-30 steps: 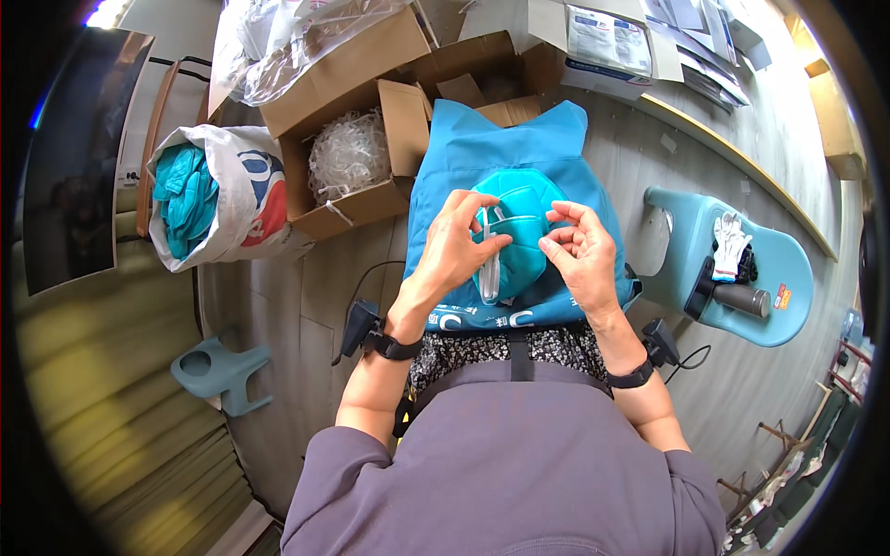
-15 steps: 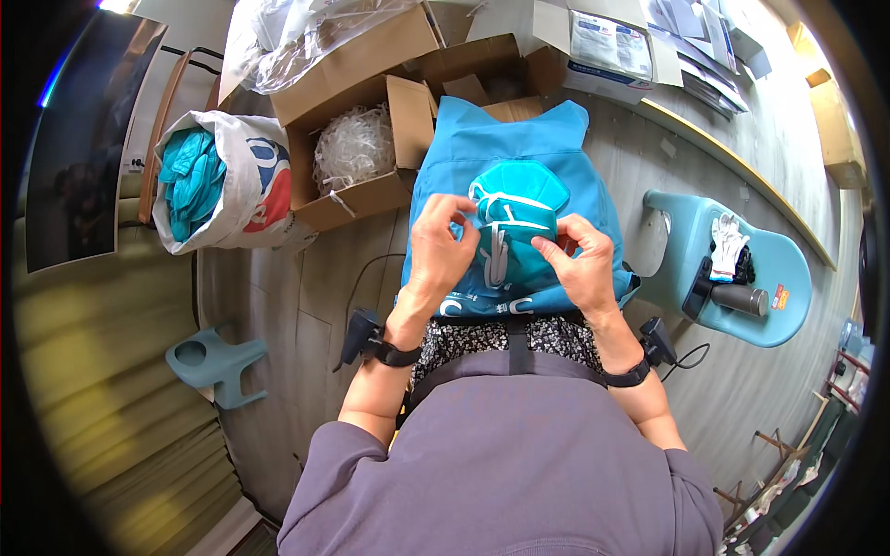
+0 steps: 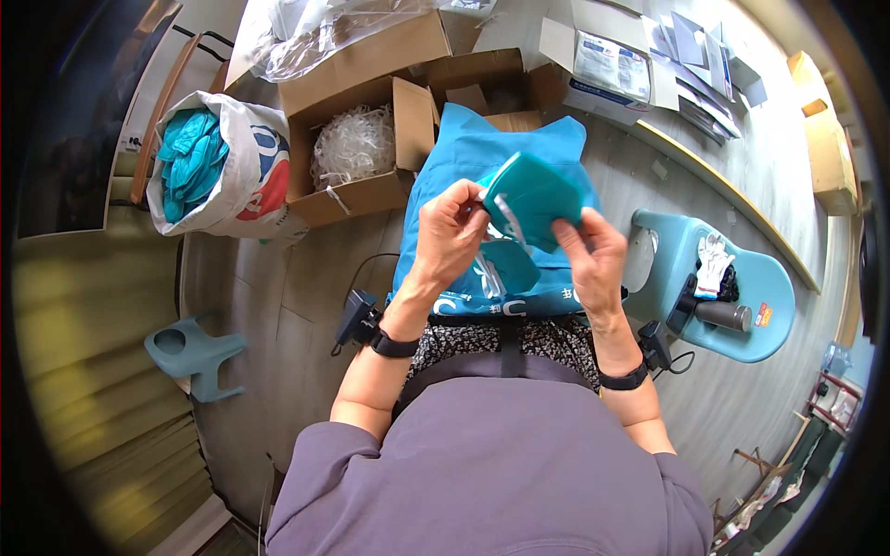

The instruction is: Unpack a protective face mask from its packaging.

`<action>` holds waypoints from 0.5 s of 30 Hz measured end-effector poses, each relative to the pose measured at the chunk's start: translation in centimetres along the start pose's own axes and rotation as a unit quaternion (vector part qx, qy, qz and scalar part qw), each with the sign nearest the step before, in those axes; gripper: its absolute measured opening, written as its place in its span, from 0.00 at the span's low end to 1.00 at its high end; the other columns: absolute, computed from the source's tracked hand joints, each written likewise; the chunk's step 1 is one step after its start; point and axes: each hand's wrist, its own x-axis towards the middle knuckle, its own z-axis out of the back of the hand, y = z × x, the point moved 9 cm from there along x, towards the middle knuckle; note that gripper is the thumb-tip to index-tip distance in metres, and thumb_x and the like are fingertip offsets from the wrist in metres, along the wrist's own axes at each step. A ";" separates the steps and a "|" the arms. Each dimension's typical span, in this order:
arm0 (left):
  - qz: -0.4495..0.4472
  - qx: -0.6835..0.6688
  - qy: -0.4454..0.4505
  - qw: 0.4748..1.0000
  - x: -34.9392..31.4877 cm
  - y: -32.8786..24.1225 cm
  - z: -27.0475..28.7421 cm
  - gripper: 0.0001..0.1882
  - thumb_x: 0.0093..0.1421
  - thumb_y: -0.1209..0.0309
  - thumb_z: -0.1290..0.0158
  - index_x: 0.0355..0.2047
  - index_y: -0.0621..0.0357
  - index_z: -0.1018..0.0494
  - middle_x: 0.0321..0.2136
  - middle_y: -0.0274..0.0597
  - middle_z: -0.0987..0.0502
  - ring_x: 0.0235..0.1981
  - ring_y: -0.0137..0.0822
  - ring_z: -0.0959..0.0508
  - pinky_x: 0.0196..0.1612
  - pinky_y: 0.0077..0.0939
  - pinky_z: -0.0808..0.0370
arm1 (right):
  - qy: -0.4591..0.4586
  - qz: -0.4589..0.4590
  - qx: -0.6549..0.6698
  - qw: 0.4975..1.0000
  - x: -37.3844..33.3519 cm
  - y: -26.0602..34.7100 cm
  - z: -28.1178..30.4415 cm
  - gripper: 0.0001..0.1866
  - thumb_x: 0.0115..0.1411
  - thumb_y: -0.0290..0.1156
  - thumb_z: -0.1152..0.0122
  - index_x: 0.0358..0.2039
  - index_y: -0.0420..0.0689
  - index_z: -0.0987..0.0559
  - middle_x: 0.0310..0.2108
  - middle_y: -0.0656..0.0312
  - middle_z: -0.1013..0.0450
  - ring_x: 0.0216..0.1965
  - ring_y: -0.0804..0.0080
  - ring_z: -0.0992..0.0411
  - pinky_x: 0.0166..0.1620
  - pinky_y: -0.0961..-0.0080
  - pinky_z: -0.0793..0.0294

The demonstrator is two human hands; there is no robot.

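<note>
Between my hands is a teal face mask (image 3: 542,196) with white straps, lifted and tilted above my lap. My left hand (image 3: 447,236) pinches its left edge near the strap. My right hand (image 3: 598,264) grips its lower right edge between thumb and fingers. Beneath it a second teal face mask (image 3: 514,267) with white straps lies on the blue apron (image 3: 496,139) spread over my lap. Both wrists wear black straps with small devices attached.
A white bag (image 3: 264,171) of teal items (image 3: 192,157) stands at the left. Beside it is a cardboard box (image 3: 357,204) with shredded filler. Another open box (image 3: 607,104) sits at the back right. A teal stool (image 3: 765,324) bears gloves and a bottle; a small stool (image 3: 199,352) stands lower left.
The upper mask has been lifted and tilted off the lower one, its smooth outer side now showing. Both hands have shifted with it. The whole view has turned slightly.
</note>
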 end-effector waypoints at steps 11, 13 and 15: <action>-0.137 0.186 -0.037 0.972 1.3 -5.3 2.0 0.16 0.51 0.75 0.38 0.42 0.58 0.24 0.40 0.37 0.21 0.45 0.30 0.24 0.45 0.26 0.30 | -0.185 0.170 -0.170 0.953 1.5 8.9 5.7 0.07 0.59 0.28 0.36 0.32 0.39 0.22 0.22 0.72 0.33 0.24 0.85 0.41 0.29 0.88 0.42; -0.179 0.168 0.005 0.969 1.4 -6.4 0.5 0.20 0.52 0.72 0.36 0.46 0.57 0.25 0.44 0.37 0.21 0.46 0.30 0.25 0.45 0.25 0.31 | -0.174 0.171 -0.173 0.954 1.6 8.9 5.3 0.06 0.59 0.28 0.36 0.32 0.39 0.22 0.22 0.71 0.32 0.25 0.85 0.40 0.29 0.87 0.41; -0.207 0.143 0.019 0.968 1.5 -7.9 -1.2 0.21 0.50 0.68 0.34 0.44 0.58 0.25 0.40 0.37 0.22 0.39 0.32 0.25 0.41 0.25 0.29 | -0.153 0.166 -0.164 0.960 2.0 8.7 4.8 0.07 0.59 0.28 0.35 0.31 0.38 0.22 0.22 0.70 0.31 0.25 0.84 0.39 0.29 0.86 0.39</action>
